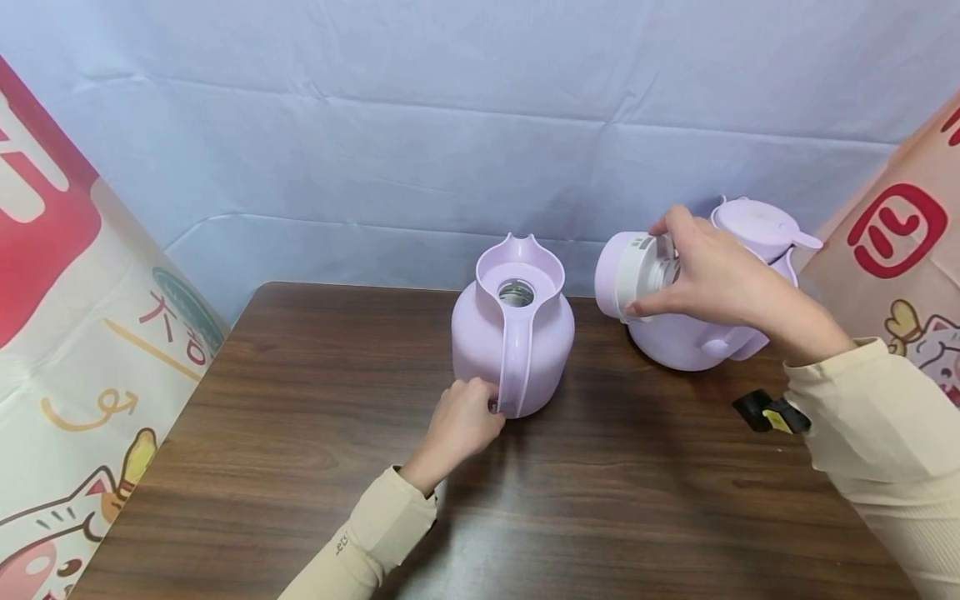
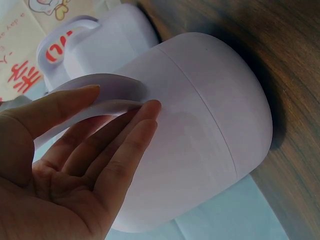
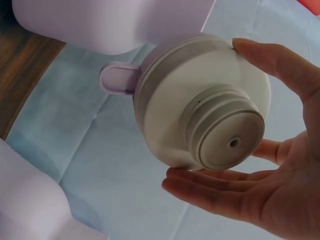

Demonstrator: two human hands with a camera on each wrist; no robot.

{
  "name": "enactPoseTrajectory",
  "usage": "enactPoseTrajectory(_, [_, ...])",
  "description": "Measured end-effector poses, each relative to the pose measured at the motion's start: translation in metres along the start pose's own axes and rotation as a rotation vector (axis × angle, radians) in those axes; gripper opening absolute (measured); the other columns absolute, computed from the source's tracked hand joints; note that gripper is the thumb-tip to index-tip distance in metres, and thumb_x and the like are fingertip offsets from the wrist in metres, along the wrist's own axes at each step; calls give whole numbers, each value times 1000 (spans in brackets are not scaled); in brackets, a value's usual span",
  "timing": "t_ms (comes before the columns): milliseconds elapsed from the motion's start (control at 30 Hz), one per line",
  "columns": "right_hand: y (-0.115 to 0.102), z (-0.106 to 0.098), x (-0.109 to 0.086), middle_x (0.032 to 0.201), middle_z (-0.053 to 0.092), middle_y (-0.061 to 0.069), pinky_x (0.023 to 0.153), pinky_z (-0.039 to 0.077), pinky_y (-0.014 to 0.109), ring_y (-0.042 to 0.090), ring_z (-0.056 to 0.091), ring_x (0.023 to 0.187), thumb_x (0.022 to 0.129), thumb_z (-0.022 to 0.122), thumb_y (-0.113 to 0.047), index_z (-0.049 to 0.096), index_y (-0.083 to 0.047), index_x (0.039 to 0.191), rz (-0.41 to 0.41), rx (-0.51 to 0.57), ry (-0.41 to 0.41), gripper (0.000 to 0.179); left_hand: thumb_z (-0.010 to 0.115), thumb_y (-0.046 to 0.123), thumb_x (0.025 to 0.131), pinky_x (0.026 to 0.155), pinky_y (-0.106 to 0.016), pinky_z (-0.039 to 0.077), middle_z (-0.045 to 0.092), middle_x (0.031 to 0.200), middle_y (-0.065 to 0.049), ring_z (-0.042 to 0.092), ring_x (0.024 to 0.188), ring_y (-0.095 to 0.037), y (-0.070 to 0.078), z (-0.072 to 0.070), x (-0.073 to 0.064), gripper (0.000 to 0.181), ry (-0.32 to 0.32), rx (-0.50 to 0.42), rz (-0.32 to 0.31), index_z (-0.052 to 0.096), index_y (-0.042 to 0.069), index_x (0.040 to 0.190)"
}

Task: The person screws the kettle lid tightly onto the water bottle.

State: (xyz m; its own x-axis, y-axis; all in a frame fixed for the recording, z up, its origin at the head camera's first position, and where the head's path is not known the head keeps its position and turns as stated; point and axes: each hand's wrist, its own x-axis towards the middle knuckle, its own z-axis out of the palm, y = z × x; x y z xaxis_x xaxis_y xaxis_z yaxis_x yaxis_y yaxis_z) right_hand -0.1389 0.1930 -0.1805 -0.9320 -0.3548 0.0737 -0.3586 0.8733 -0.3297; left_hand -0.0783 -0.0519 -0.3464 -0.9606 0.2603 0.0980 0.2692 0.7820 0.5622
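Observation:
A lilac vacuum jug (image 1: 472, 342) stands upright on the table, its round mouth uncovered and its handle facing me. My left hand (image 1: 463, 421) grips the lower part of that handle (image 2: 107, 90), thumb on one side and fingers on the other in the left wrist view. Raised off the table to the right, my right hand (image 1: 712, 271) holds the jug lid (image 1: 615, 275) by its rim, tilted sideways. The right wrist view shows the lid's white threaded plug (image 3: 232, 140) and lilac tab (image 3: 120, 78). Behind this hand stands a second lilac jug (image 1: 675, 346), partly hidden.
The second jug carries its own lid (image 1: 759, 227). Beneath them is a dark wooden table (image 1: 315, 400), backed by a pale blue cloth (image 1: 390, 158). Printed sheets flank it at left (image 1: 112, 333) and right (image 1: 862, 283). A black strap piece (image 1: 768, 412) shows by the right sleeve.

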Motion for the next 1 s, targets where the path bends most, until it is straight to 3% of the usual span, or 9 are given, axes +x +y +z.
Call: enactPoseTrajectory(1000, [-28, -27, 22, 114, 44, 27, 78, 35, 52, 39, 44, 96, 62, 81, -35, 31, 5, 124, 17, 4, 0, 88, 65, 4, 68, 45, -28, 31, 27, 48, 7, 34, 50, -16, 1, 0, 0, 33, 3, -6, 0, 39, 14, 49])
